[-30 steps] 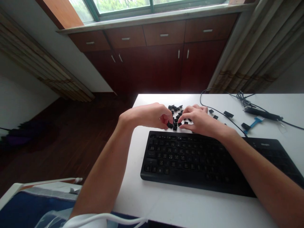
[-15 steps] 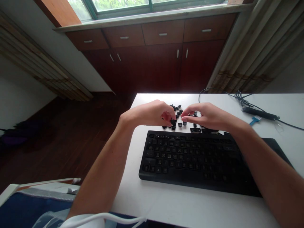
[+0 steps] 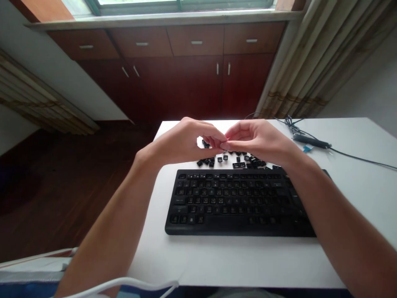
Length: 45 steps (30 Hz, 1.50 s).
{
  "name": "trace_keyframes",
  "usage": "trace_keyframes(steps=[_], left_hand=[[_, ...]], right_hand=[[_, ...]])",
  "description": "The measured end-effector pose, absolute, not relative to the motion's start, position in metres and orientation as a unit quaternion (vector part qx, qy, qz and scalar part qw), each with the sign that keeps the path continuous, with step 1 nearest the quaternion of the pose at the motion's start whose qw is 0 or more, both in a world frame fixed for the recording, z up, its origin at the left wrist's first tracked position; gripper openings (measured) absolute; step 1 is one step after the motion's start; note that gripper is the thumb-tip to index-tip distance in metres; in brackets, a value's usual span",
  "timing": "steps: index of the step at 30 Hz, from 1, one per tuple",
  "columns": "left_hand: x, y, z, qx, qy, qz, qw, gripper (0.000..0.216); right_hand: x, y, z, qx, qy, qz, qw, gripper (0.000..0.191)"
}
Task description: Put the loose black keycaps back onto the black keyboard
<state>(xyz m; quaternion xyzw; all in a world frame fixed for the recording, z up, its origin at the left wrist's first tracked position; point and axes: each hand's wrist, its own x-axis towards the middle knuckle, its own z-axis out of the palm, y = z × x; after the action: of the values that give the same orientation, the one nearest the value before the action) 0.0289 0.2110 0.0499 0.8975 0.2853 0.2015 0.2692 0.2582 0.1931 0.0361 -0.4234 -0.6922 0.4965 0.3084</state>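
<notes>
My left hand (image 3: 186, 142) and my right hand (image 3: 257, 140) are raised just above the far edge of a black keyboard (image 3: 235, 203). Their fingertips meet in a pinch at the middle, and whatever small thing sits between them is hidden. Under and behind the hands lies a scatter of several loose black keycaps (image 3: 235, 159) on the white table (image 3: 217, 260). The keyboard lies flat near the table's front edge, with my right forearm crossing over its right end.
A black cable with a dark pen-like tool (image 3: 310, 141) and a small blue brush (image 3: 307, 148) lies at the table's back right. Dark wooden cabinets (image 3: 186, 70) stand under the window beyond the table. A curtain (image 3: 313, 62) hangs at the right. The floor drops away left of the table.
Both hands have lifted off the pile of keycaps and come together, fingertips touching. The camera view has shifted, so the keyboard sits further left in the picture.
</notes>
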Motion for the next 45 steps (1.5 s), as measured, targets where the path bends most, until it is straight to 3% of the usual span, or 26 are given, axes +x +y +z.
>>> trace_keyframes(steps=[6, 9, 17, 32, 45], left_hand=[[0.039, 0.203, 0.058, 0.91, 0.277, 0.149, 0.268, 0.032], [0.042, 0.201, 0.054, 0.922, 0.266, 0.074, 0.272, 0.025], [0.058, 0.19, 0.031, 0.908, 0.264, -0.114, 0.305, 0.018], [0.064, 0.184, 0.026, 0.916, 0.272, -0.094, 0.279, 0.021], [0.066, 0.184, 0.022, 0.925, 0.263, -0.105, 0.254, 0.021]], right_hand=[[0.29, 0.145, 0.028, -0.495, -0.679, 0.479, 0.254, 0.027], [0.304, 0.114, 0.011, -0.545, -0.683, 0.447, 0.192, 0.026], [0.294, 0.068, -0.014, -0.615, -0.695, 0.343, 0.142, 0.021], [0.286, 0.058, -0.029, -0.635, -0.702, 0.283, 0.155, 0.027], [0.285, 0.061, -0.027, -0.648, -0.707, 0.269, 0.091, 0.033]])
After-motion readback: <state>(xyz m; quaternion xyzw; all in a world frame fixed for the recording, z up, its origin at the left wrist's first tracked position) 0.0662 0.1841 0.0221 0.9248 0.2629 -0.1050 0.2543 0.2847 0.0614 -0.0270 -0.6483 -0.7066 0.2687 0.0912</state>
